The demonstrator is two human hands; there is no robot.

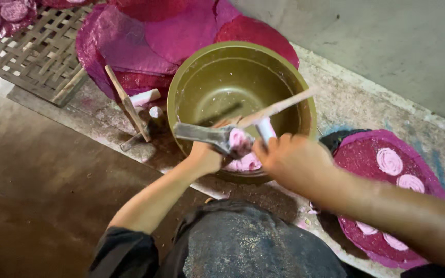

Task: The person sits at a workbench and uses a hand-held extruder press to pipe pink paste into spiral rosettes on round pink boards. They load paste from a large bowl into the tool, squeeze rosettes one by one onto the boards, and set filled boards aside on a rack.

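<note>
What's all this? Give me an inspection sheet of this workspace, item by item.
Surface: stained concrete ledge and brown floor.
Job's things: olive bowl; metal tube tool oozing pink paste; thin stick.
Clutter: pink round mats; mat with pink swirls; wooden tool; bamboo rack.
Grip: left hand holds the tube tool; right hand holds the stick.
Cables: nothing seen.
Surroundings: grey wall.

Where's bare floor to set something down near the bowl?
Free: brown floor left of the left hand, below the woven mat; grey slab beyond the olive bowl. Crowded: pink discs behind the bowl, sticks at its left, pink tray of spirals by the right hand.
</note>
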